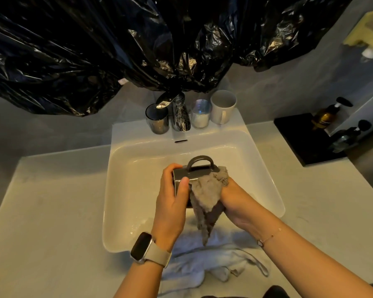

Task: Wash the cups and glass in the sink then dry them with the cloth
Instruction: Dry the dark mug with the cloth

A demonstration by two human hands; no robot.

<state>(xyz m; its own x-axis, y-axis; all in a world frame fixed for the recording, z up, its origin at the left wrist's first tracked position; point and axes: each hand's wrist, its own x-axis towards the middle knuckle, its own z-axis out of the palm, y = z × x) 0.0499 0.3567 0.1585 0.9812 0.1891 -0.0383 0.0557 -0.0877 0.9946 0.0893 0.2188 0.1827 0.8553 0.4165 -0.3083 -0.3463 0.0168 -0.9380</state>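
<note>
Over the white sink (263, 168) I hold a dark grey mug (192, 172) on its side, handle pointing away from me. My left hand (171, 203) grips the mug's rim end, thumb across its side. My right hand (235, 203) clutches a grey cloth (206, 198) pressed against the mug's other end; a cloth corner hangs down. On the sink's back ledge stand a smoky glass (157, 119), a small clear glass (200, 114) and a white mug (222, 107).
A chrome tap (180, 112) rises between the glasses. Black plastic sheeting (116, 44) hangs above. A white towel (205, 261) lies crumpled on the counter's front edge. A black tray (304, 143) with pump bottles sits at the right.
</note>
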